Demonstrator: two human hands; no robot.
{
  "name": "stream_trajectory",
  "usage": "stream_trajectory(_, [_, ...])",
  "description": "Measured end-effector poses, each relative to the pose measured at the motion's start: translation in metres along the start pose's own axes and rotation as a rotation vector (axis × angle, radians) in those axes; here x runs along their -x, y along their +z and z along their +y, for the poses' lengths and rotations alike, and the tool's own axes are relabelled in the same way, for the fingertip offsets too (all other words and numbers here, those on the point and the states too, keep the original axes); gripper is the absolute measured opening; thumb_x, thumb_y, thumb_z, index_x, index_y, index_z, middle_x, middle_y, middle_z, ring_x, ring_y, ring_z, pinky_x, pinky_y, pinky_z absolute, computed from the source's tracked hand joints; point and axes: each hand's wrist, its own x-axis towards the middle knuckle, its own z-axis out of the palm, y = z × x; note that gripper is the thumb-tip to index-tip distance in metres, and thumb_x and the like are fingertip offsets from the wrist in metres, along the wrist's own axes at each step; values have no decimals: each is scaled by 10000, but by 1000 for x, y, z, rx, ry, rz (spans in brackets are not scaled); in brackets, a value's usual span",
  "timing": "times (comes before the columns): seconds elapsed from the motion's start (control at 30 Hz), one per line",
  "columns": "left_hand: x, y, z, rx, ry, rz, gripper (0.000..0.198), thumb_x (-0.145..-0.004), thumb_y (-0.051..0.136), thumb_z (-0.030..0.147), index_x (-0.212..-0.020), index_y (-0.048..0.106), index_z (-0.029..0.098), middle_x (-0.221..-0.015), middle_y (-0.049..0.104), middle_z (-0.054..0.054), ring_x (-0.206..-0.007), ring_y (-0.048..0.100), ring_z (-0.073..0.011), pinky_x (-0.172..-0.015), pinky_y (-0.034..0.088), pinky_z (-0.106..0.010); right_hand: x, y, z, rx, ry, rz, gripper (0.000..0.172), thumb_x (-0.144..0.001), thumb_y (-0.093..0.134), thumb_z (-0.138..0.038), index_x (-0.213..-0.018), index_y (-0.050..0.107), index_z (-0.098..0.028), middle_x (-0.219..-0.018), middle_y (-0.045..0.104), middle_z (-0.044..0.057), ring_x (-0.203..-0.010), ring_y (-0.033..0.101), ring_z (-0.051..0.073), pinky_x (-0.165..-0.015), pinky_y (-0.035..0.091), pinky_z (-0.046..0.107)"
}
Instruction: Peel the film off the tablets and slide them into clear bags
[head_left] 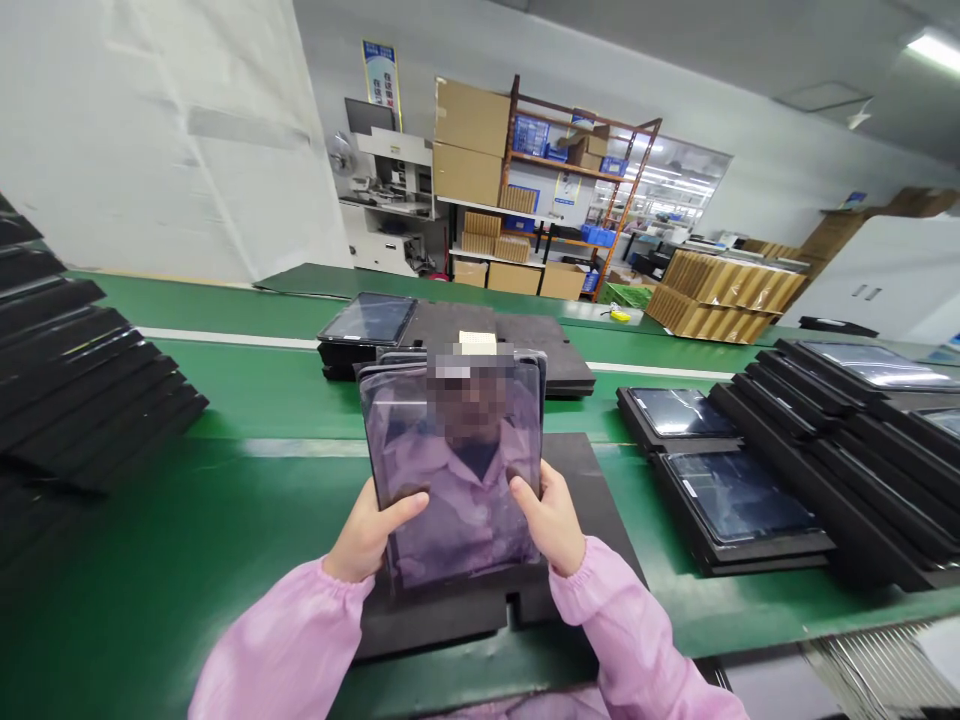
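Note:
Upright before me and tilted a little back is a small stack of glossy tablet-sized screens (454,535); their front face mirrors a person in a pink garment. My left hand (371,530) grips the stack's left edge, its thumb lying across the front. On the opposite edge my right hand (553,515) is closed in the same way, thumb on the glass. The fingers behind the screens are hidden. Under the stack lies a black foam tray (589,500) with a notch in its near edge. A pale yellow label (478,343) shows just above the top edge.
Black foam trays (442,325) with a screen (371,318) lie beyond my hands on the green worktable (247,540). Stacked black trays (97,370) rise at left. More trays holding screens (742,495) are piled at right. Cardboard dividers (720,295) stand at the back right.

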Motion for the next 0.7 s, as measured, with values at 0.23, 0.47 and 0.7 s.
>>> stream_trajectory(0.23, [-28,4,20,-255,213,20,568,-392,749,725,-596,568,226,-596,616,-44,-696,619,-258,-660,537,-357,-15,13,5,5,-82,140,254,-717,638,-436,-761,651,-187,-696,681,24,-662,599,187,-631,533,299])
stream_trajectory(0.47, [-34,19,2,-348,498,289,438,-695,489,700,-698,486,263,-700,582,-36,-767,600,-247,-765,514,-365,-11,27,9,14,-114,201,276,-650,701,-481,-662,633,-213,-629,687,34,-613,642,225,-605,558,347])
stream_trajectory(0.7, [-41,47,29,-292,743,356,407,-883,331,569,-654,426,247,-634,475,3,-641,476,-166,-653,428,-316,4,32,9,66,-121,252,357,-726,622,-570,-606,599,-234,-561,634,50,-645,670,283,-673,581,427])
